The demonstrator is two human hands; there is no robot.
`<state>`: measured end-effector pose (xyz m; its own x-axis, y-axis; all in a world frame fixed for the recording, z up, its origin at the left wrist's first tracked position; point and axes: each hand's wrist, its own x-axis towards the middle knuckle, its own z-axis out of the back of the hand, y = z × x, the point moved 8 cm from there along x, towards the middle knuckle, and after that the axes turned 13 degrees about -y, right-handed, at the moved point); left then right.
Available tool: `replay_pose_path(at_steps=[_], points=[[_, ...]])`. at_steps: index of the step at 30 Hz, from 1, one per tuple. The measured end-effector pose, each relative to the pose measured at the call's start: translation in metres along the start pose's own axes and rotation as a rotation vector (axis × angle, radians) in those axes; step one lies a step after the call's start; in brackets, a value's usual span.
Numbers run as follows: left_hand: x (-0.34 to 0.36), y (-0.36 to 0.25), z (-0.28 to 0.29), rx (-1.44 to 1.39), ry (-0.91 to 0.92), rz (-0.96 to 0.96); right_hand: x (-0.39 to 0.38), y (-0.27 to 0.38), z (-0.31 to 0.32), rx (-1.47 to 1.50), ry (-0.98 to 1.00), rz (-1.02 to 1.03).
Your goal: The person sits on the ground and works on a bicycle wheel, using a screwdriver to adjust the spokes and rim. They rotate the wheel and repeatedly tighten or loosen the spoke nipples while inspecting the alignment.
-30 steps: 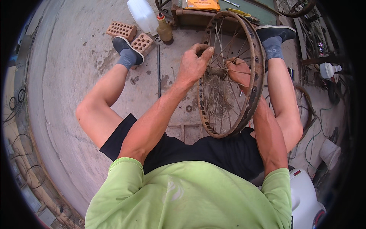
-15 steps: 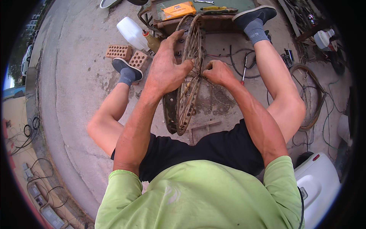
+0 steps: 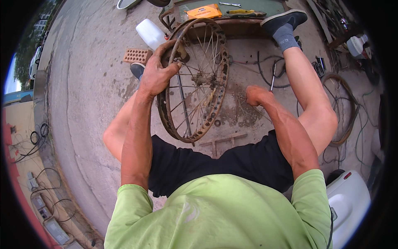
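A rusty spoked wheel (image 3: 225, 68) leans between my legs, its hub and loose-looking spokes facing up and to the right. My left hand (image 3: 158, 76) is closed around the left side of the rim, thumb on the inner edge. To the right of the wheel, apart from it, my right hand (image 3: 258, 95) is closed in the air above the ground. Whatever its fingers hold, if anything, is hidden. Several thin spokes lie on the stained concrete below that hand. Just beyond it rests a screwdriver (image 3: 273, 76) with a pale shaft.
Ahead stands a low green-topped table (image 3: 271, 6) bearing an orange box (image 3: 204, 11), a wrench (image 3: 230, 4) and yellow-black pliers (image 3: 244, 13). A white jug (image 3: 150, 34) and a perforated brick (image 3: 138, 55) are left. A T-shaped metal bar (image 3: 224, 139) lies near me; a tyre (image 3: 352, 110) lies right.
The wheel has turned from nearly edge-on to showing its open face, with my left hand shifting left along with it. My right hand has drawn away from the hub, right and toward me.
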<state>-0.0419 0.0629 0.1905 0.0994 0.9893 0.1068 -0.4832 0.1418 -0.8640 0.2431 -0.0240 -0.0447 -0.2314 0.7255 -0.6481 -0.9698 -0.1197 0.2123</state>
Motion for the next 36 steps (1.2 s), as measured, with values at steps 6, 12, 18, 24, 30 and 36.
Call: replay_pose_path(at_steps=[6,12,18,24,30,36], points=[[-0.004,0.018,0.025,-0.004,-0.004,0.047,0.02,-0.017,-0.047,-0.012,0.014,-0.011],[-0.02,0.026,0.033,-0.065,0.01,0.033,0.057,0.021,-0.027,0.807,-0.23,-0.17],[-0.029,0.016,0.019,-0.155,0.038,0.077,0.074,0.043,-0.029,1.378,-0.117,-0.324],[-0.031,0.006,0.007,-0.126,0.098,0.095,0.099,0.046,-0.053,1.733,-0.084,-0.456],[-0.042,0.004,0.007,-0.155,0.094,0.098,0.105,0.047,-0.054,1.831,-0.042,-0.554],[-0.053,0.0,0.01,-0.141,0.088,0.093,0.114,0.046,-0.061,1.85,-0.062,-0.514]])
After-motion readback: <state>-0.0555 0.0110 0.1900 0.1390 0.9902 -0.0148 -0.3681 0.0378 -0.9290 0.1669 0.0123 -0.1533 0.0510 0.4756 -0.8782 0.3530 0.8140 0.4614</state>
